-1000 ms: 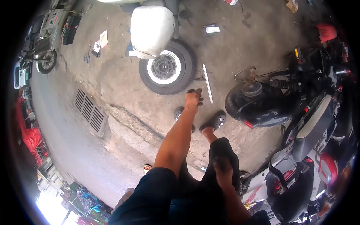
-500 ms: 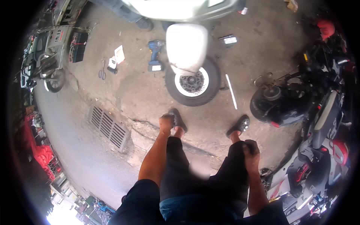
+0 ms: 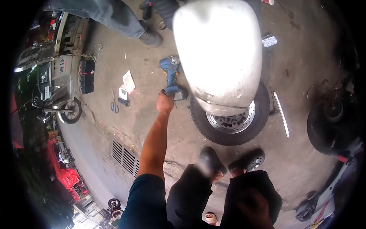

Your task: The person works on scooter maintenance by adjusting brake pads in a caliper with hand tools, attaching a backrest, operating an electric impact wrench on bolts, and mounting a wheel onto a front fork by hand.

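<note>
My left hand (image 3: pixel 165 102) is stretched forward, its darkened fingers curled at the battery end of a blue cordless drill (image 3: pixel 171 76) on the concrete floor. The drill is left of a large white rounded body part (image 3: pixel 219 53) that overhangs a wheel with a black tyre (image 3: pixel 232 139) and a perforated disc. Low in the view, my right hand (image 3: pixel 254 208) is a dark blur by my right knee; its fingers cannot be made out.
Scissors (image 3: pixel 114 103), papers (image 3: pixel 129 82) and a black battery (image 3: pixel 87 77) lie on the left. A metal bar (image 3: pixel 281 114) lies right of the wheel, before a dark motorcycle (image 3: pixel 331 122). Another person's shoe (image 3: pixel 150 37) is upper left. A floor grate (image 3: pixel 125 157) lies lower left.
My left hand has moved forward from near my left foot to the drill. The view has shifted nearer the white body part. My feet are closer together, and my right hand remains near my leg.
</note>
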`<state>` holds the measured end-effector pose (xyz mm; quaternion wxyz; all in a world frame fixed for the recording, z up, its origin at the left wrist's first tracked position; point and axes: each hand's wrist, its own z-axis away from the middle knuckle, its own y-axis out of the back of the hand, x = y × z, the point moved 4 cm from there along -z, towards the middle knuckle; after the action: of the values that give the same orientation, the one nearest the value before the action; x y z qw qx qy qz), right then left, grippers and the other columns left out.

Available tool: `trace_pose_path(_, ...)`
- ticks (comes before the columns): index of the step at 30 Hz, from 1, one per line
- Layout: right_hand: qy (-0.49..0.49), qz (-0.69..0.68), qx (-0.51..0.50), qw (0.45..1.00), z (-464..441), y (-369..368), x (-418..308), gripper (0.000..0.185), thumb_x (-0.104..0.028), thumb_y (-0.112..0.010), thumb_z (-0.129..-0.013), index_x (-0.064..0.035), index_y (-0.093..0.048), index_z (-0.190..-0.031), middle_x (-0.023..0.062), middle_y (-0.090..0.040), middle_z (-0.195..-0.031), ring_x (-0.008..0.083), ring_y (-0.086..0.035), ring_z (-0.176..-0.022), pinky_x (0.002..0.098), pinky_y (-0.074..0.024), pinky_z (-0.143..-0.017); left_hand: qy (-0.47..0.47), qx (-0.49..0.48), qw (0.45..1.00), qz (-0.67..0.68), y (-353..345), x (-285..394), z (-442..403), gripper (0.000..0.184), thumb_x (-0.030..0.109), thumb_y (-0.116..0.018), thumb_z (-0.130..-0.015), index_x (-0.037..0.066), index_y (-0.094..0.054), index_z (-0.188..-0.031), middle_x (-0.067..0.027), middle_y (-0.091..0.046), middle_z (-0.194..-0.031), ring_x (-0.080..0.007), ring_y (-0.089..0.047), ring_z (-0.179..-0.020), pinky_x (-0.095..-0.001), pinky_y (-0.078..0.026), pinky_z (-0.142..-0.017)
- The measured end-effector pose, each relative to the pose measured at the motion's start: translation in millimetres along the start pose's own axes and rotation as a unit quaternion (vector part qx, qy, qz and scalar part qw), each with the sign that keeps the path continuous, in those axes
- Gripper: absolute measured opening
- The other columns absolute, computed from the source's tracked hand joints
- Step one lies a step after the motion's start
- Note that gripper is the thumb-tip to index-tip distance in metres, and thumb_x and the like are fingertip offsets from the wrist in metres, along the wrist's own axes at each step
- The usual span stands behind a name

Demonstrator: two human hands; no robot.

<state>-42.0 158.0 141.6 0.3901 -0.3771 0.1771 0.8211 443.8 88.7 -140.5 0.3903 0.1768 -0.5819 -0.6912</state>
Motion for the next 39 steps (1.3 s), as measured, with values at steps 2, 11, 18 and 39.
trace_pose_path(2, -0.021, 0.003, -0.021, 1.0, -11.8, 12.8, 11.3, 0.027, -0.006, -0.064, -0.081, -0.0022, -0.058, -0.107, 0.0078, -0.062, -0.1, 0.0148, -0.058, -0.092, 0.0294, -0.0452, -0.085, -0.067, 0.007, 0.998, 0.014, -41.2, -25.9, -50.9, 0.048, 0.032, -0.061, -0.082, -0.001, -0.054, -0.117, -0.0263, -0.057, -0.115, -0.0398, -0.055, -0.109, -0.044, -0.047, -0.09)
trace_pose_path(11, -0.12, -0.042, -0.008, 0.992, -25.0, 22.5, 7.7, 0.029, -0.024, -0.057, -0.088, 0.0015, -0.061, -0.101, 0.0076, -0.062, -0.101, 0.0104, -0.054, -0.078, 0.0252, -0.0423, -0.07, 0.12, -0.014, 0.991, -0.058, -30.4, 25.9, -75.6, 0.042, 0.03, -0.065, -0.076, 0.004, -0.065, -0.108, -0.0173, -0.068, -0.103, -0.0321, -0.064, -0.099, -0.0372, -0.05, -0.085)
trace_pose_path(18, 0.027, -0.057, 0.145, 0.987, -32.0, -18.8, -57.6, 0.015, 0.009, -0.054, -0.072, 0.0083, -0.057, -0.087, 0.0209, -0.058, -0.098, 0.0257, -0.058, -0.088, 0.0289, -0.0456, -0.077, 0.207, -0.046, 0.967, 0.137, 46.8, -24.8, 16.0, 0.041, 0.021, -0.069, -0.064, -0.005, -0.064, -0.095, -0.0235, -0.067, -0.088, -0.0335, -0.067, -0.084, -0.0389, -0.05, -0.076)
trace_pose_path(39, -0.077, -0.422, -0.108, 0.897, -286.0, -169.6, 32.8, 0.038, -0.046, -0.059, -0.088, -0.0103, -0.052, -0.101, 0.0096, -0.061, -0.083, 0.0251, -0.062, -0.087, 0.0439, -0.0461, -0.084, 0.094, -0.234, 0.75, 0.612, -7.4, -24.1, 275.4, 0.051, 0.011, -0.074, -0.073, 0.001, -0.054, -0.119, -0.0094, -0.064, -0.091, -0.0191, -0.061, -0.085, -0.0333, -0.051, -0.08)
